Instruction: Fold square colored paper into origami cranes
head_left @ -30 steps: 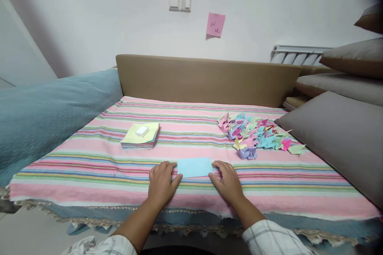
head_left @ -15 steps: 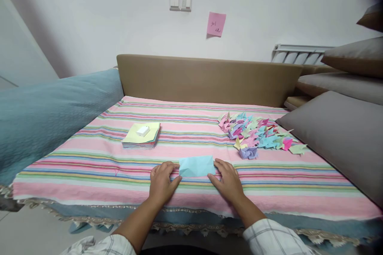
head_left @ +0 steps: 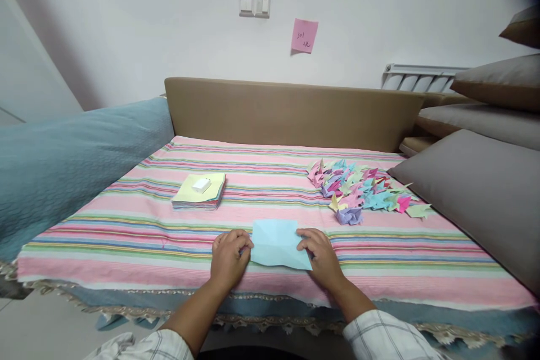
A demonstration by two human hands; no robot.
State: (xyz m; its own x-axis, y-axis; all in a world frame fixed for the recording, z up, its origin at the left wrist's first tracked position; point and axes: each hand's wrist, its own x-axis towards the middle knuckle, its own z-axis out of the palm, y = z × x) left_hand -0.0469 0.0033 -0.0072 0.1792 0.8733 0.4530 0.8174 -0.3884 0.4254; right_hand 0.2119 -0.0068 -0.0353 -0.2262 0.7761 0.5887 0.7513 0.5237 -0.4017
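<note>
A light blue sheet of origami paper [head_left: 278, 244] with faint creases lies spread between my hands, low over the striped cloth [head_left: 169, 275]. My left hand [head_left: 231, 253] pinches its left edge between thumb and fingers. At the right edge my right hand [head_left: 319, 254] grips the sheet, its fingers curled and its thumb partly hidden. Beyond my right hand sits a cluster of folded paper cranes [head_left: 358, 185] in pink, blue, green and purple. To the left is a stack of coloured paper sheets [head_left: 198, 194], yellow on top, bearing a small white box [head_left: 201, 185].
A brown backrest [head_left: 291, 115] stands along the wall behind the cloth. Grey cushions [head_left: 481, 185] are piled at the right, and a blue-covered armrest [head_left: 84, 152] borders the left. A pink note [head_left: 304, 36] is stuck on the wall near the switches [head_left: 253, 5].
The blue paper has opened from a narrow folded strip to a larger sheet, its lower edge now nearer me. Both hands have closed from spread fingers to pinching its sides.
</note>
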